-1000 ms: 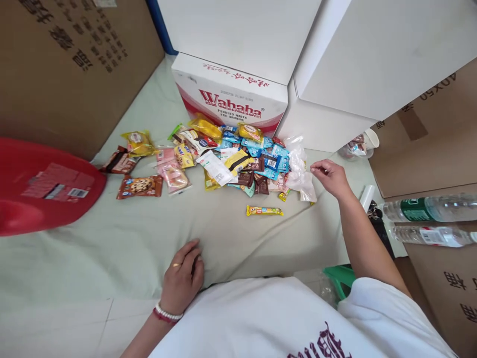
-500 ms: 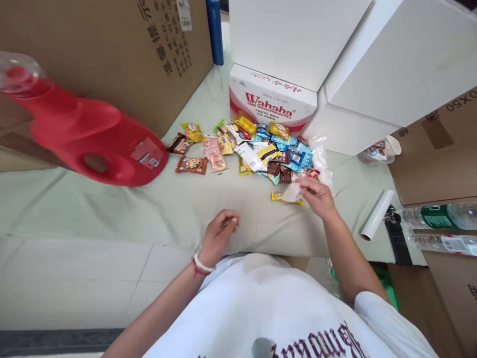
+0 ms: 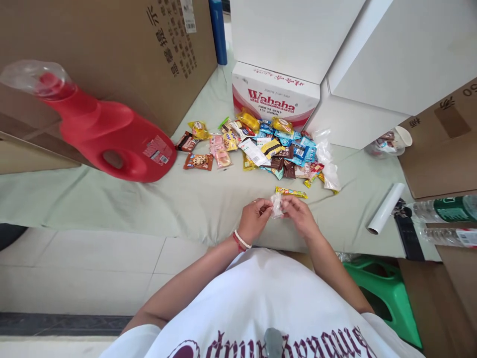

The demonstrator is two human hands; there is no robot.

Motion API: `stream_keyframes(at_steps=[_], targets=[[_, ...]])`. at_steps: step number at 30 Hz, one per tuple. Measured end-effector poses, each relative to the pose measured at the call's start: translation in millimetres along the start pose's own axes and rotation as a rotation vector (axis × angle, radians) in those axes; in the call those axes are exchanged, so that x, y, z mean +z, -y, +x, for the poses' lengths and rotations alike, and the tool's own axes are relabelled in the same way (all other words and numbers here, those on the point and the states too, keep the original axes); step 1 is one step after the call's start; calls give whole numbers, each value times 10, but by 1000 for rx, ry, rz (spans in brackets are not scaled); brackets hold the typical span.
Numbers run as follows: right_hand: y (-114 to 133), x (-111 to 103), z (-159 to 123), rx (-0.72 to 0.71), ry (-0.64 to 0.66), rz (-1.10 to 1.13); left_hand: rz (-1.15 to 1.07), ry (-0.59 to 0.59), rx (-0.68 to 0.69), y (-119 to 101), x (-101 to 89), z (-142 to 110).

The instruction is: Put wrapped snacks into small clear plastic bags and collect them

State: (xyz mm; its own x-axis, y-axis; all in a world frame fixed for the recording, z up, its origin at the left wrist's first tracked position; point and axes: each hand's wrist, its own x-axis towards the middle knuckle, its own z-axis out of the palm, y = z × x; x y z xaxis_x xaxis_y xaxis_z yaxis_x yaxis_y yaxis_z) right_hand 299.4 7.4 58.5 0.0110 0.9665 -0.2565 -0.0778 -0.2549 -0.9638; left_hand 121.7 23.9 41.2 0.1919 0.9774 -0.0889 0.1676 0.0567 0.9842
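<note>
At the left of the frame, a red jug is on the pale table cover, well apart from both hands, so it seems to pose little danger. Toward the centre spreads a heap of wrapped snacks, and at lower centre, between the hands, is the crumpled plastic film. The film looks thin and slippery, so it could tear if the hands pull apart unevenly, or slip out if either pinch loosens. A yellow stick packet lies just beyond the right hand's fingers, and a careless forward sweep could knock it into the heap. Farther right, a loose white bag rests against the heap's edge; if it were snagged, it might drag small packets along. As for the hands, the left hand, with bracelets at its wrist, has thumb and forefinger closed together on the film's left edge, the other fingers curled in. The right hand pinches the film's right side with its fingertips, its fingers bent and nearly together; exactly how they meet behind the plastic is too small to tell.
</note>
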Motion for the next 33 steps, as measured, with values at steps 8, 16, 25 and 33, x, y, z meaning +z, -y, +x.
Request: stream_keyframes(at_steps=[8, 16, 25, 33], targets=[[-22, -303, 28, 127, -69, 226, -292, 76, -169, -31, -78, 109], [-12, -565, -47, 74, -118, 240, -135, -120, -24, -80, 25, 96], [170, -826, -34, 156, 17, 205, -31, 269, 123, -199, 461, 345], [408, -2565, 671, 6, -510, 25, -159, 49, -188, -207, 230, 551]])
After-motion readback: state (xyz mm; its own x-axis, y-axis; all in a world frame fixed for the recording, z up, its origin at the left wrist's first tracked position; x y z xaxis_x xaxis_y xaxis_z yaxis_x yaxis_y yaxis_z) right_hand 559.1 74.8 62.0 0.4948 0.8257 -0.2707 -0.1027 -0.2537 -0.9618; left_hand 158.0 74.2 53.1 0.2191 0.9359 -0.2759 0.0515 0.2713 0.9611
